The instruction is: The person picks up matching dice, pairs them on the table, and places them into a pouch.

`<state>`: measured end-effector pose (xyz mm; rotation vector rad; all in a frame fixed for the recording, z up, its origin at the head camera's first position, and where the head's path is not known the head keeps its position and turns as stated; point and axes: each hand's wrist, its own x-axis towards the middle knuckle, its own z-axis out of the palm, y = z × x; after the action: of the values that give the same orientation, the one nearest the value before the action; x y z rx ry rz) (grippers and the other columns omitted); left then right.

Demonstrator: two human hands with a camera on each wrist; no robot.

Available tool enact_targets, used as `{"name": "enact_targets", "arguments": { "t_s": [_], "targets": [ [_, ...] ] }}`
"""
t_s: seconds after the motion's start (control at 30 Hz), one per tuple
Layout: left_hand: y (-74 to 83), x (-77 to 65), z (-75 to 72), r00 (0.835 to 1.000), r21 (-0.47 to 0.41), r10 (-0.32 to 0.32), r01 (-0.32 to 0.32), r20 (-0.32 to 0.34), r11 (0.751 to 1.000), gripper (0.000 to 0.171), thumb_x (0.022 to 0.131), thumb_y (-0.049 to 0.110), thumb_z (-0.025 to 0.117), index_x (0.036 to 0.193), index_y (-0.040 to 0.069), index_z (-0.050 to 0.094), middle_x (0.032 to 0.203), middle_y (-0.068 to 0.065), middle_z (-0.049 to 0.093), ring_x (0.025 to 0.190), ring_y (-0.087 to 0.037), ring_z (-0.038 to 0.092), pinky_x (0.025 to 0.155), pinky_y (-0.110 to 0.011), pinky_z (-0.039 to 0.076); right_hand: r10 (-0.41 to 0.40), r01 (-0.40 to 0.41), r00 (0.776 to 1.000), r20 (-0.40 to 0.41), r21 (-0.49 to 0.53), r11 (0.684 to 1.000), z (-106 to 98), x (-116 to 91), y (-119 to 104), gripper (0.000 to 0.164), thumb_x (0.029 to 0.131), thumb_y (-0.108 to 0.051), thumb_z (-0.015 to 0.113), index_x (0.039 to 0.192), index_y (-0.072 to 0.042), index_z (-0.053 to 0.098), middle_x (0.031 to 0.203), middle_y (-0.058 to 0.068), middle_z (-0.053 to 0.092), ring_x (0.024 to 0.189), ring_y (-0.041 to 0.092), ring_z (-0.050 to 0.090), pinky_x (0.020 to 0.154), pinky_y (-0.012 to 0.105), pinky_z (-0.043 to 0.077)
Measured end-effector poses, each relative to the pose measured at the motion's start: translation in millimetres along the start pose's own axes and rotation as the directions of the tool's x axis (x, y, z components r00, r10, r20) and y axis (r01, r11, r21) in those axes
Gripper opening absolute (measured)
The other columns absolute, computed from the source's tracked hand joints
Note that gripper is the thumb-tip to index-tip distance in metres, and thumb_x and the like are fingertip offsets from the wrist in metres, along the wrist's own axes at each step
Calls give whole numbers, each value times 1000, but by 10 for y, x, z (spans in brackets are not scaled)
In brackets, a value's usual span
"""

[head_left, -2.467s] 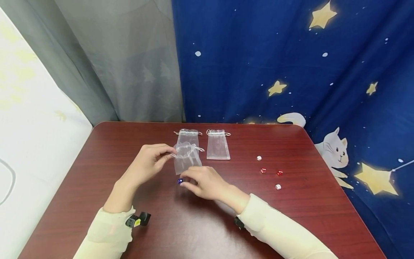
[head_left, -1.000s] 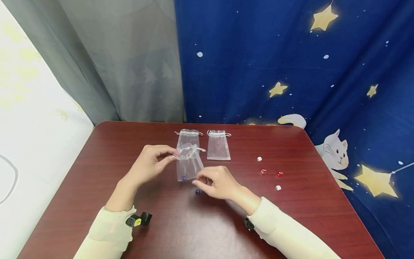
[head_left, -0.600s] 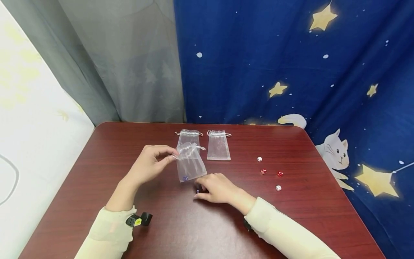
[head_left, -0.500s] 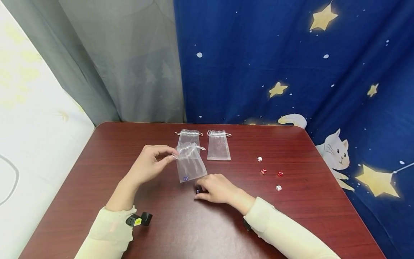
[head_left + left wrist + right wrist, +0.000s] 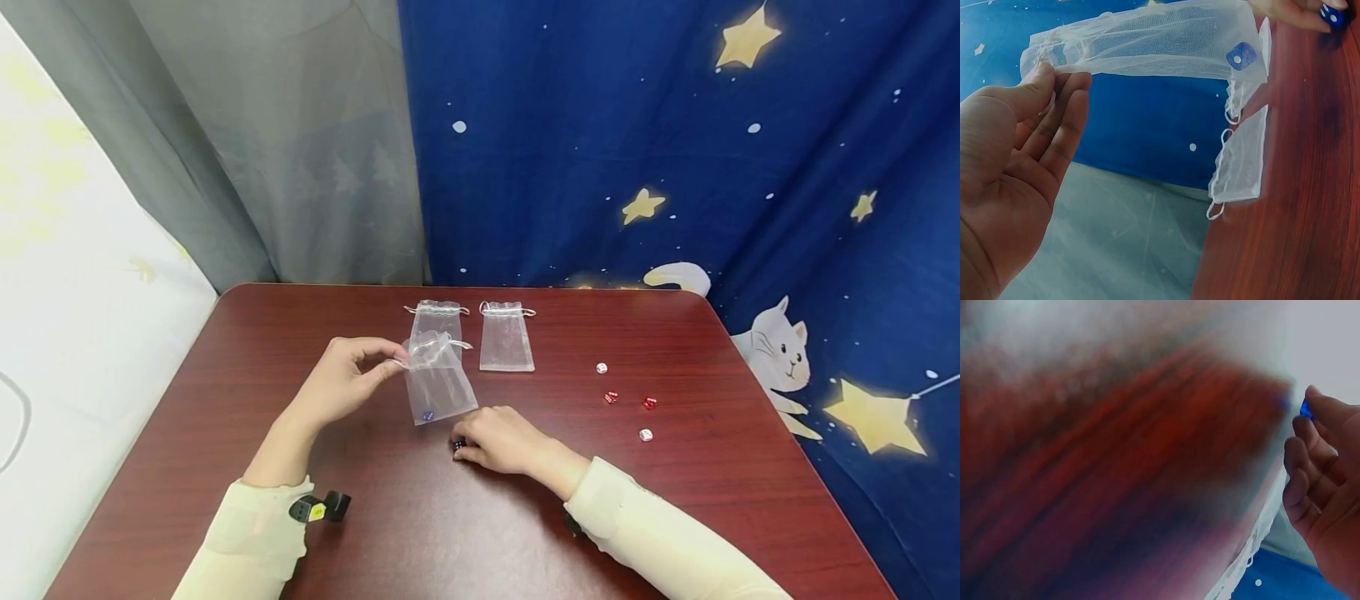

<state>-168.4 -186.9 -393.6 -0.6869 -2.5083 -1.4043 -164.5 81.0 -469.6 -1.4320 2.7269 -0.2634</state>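
My left hand [image 5: 348, 375] pinches the gathered top of a sheer white drawstring bag [image 5: 448, 388] and holds it up off the table. Through the mesh a blue die [image 5: 1239, 57] shows at the bag's bottom end. Just right of the bag, my right hand [image 5: 498, 437] is low at the tabletop. Its thumb and finger pinch a second blue die [image 5: 1305, 409], partly covered by the fingertips; this die [image 5: 1334, 17] also appears in the left wrist view's corner.
Two more sheer bags lie flat behind, one bag [image 5: 437, 315] partly covered by the held one, the other bag [image 5: 506, 342] to its right. On the right are two white dice [image 5: 646, 435] and two red dice [image 5: 611, 397]. A curtain [image 5: 540, 167] hangs behind the table [image 5: 420, 533].
The right hand held a blue die by the bag; a blue die then shows inside it. That hand has moved right and down and taken hold of another blue die from the table.
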Motion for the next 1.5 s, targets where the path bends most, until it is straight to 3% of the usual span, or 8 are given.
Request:
{"name": "enact_targets", "arguments": {
  "t_s": [0.13, 0.33, 0.6, 0.77, 0.9, 1.07, 1.37, 1.5],
  "targets": [
    [-37, 0, -11, 1000, 4, -8, 8, 4, 1000, 8, 93, 7, 73, 97, 13, 77, 90, 0, 74, 80, -11, 63, 70, -20, 52, -42, 45, 998, -42, 61, 997, -89, -21, -7, 14, 94, -36, 72, 94, -22, 71, 70, -17, 51, 61, -3, 46, 61, 26, 47],
    [-62, -7, -9, 999, -29, -41, 41, 25, 999, 9, 93, 4, 73, 97, 11, 76, 90, 0, 74, 79, -13, 64, 69, -21, 53, -75, 95, 989, -128, 150, 984, -308, -24, -13, 20, 96, -33, 72, 105, -16, 75, 83, -12, 67, 66, -1, 54, 65, 22, 50],
    [-90, -9, 5, 997, -49, -58, 61, 48, 997, 10, 92, 1, 72, 98, 9, 76, 90, -3, 74, 79, -27, 68, 70, -29, 57, -85, 156, 955, -283, 237, 959, -643, 29, 56, 13, 94, -24, 75, 102, -14, 75, 84, -11, 70, 65, 1, 56, 63, 17, 46],
    [-84, -2, 12, 997, -35, -47, 49, 54, 998, 8, 93, 3, 73, 98, 9, 76, 90, -3, 74, 77, -26, 67, 68, -32, 58, -70, 187, 935, -348, 313, 931, -895, 84, 101, 13, 92, -18, 76, 102, -9, 75, 78, -7, 70, 63, -2, 55, 59, 16, 48],
    [-69, 12, 19, 997, -42, -38, 41, 62, 998, 11, 92, 1, 73, 99, 8, 77, 91, -3, 74, 76, -27, 66, 67, -28, 57, -56, 191, 910, -412, 294, 937, -1087, 142, 133, 15, 91, -17, 78, 102, -7, 75, 75, -5, 70, 61, -1, 55, 56, 17, 47],
    [-44, 49, 56, 997, -51, -13, 17, 76, 999, 11, 90, 0, 75, 98, 7, 78, 92, -3, 75, 75, -17, 65, 67, -23, 55, -28, 159, 885, -464, 247, 956, -1250, 238, 147, 13, 91, -17, 77, 100, -8, 75, 70, -6, 67, 58, 0, 53, 54, 19, 45],
    [-8, 98, 139, 993, -84, -6, 16, 115, 996, 9, 89, 1, 76, 96, 6, 78, 91, -4, 75, 75, -21, 66, 69, -23, 56, -41, 157, 883, -467, 212, 965, -1269, 319, 132, 14, 90, -18, 78, 98, -7, 75, 65, -7, 64, 55, 2, 52, 53, 19, 42],
    [-10, 107, 153, 993, -83, 6, 4, 115, 997, 11, 89, -2, 75, 95, 7, 78, 90, -6, 74, 75, -15, 64, 69, -21, 55, -35, 142, 887, -459, 200, 970, -1239, 314, 142, 14, 90, -19, 78, 98, -7, 76, 67, -7, 65, 57, 2, 51, 54, 19, 43]
  ]
}}
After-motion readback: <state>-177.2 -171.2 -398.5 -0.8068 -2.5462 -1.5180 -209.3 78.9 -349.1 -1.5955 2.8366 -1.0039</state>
